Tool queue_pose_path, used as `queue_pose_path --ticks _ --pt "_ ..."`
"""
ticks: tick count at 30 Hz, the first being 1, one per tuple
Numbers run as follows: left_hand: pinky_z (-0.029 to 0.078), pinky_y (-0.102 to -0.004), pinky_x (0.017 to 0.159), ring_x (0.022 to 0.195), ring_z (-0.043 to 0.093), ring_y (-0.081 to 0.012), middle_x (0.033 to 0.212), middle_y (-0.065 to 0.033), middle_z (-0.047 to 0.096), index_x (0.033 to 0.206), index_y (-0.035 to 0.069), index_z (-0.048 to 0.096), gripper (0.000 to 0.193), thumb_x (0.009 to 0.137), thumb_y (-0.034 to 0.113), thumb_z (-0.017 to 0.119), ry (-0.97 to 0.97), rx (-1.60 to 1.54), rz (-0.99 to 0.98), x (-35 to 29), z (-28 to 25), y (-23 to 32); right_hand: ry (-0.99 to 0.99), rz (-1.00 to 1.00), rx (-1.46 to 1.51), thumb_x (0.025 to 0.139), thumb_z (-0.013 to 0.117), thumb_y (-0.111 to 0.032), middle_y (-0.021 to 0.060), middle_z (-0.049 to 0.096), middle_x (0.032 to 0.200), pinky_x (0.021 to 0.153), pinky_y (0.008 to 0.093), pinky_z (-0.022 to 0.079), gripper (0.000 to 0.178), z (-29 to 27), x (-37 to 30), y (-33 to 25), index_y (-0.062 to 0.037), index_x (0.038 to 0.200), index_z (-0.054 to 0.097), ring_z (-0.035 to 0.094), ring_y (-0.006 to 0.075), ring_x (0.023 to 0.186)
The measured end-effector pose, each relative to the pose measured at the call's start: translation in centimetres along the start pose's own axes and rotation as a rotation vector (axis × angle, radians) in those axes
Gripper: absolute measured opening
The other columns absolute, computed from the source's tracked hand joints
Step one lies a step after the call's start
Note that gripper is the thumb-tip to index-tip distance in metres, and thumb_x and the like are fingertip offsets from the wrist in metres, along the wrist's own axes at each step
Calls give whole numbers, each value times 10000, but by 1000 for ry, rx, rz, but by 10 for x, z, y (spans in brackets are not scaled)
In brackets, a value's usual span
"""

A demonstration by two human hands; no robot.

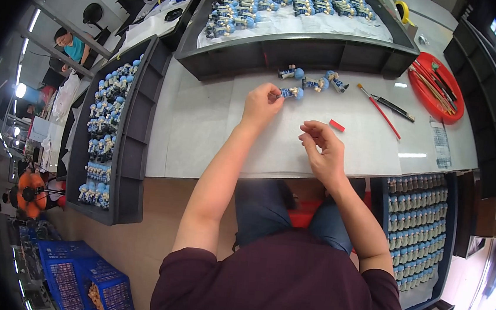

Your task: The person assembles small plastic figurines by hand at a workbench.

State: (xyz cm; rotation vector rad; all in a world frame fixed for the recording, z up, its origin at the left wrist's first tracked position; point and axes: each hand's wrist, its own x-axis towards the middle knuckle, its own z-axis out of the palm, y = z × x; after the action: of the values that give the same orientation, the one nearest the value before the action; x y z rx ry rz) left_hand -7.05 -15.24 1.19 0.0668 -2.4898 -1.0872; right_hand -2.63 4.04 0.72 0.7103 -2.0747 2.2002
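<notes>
Three small blue-headed figurines (315, 80) lie on the smooth white table (203, 121) above centre frame, just beside the one your left hand (260, 104) pinches. That held figurine (292, 92), glossy with a round blue head, sits between your thumb and fingertips. Your right hand (322, 150) hovers at centre, fingers loosely curled, holding nothing. A small red block (337, 125) lies near it; a red-handled brush (378, 111) lies further right.
</notes>
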Motion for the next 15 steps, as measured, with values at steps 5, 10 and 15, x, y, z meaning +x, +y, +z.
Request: queue_pose_path --ticks 5,10,15 --pt "508 -230 652 726 611 -100 776 -46 635 847 9 614 152 740 65 705 -19 -340 -285 -53 2 38 113 173 42 823 614 -50 209 567 1087 748 268 510 482 15 7 1 15 1251 402 623 182 870" --pt "517 -267 660 726 628 -158 880 -101 614 823 -28 593 116 725 -49 650 11 -453 -12 -85 8 48 58 164 190 833 608 -34 178 594 1058 790 269 498 452 16 5 9 -2 1246 427 608 165 917" --pt "511 -265 695 774 620 -175 914 -92 607 816 -20 601 94 740 -76 596 132 -438 58 -84 3 32 -28 171 93 849 563 0 124 631 985 784 263 493 355 12 0 20 -7 1195 482 606 141 876"
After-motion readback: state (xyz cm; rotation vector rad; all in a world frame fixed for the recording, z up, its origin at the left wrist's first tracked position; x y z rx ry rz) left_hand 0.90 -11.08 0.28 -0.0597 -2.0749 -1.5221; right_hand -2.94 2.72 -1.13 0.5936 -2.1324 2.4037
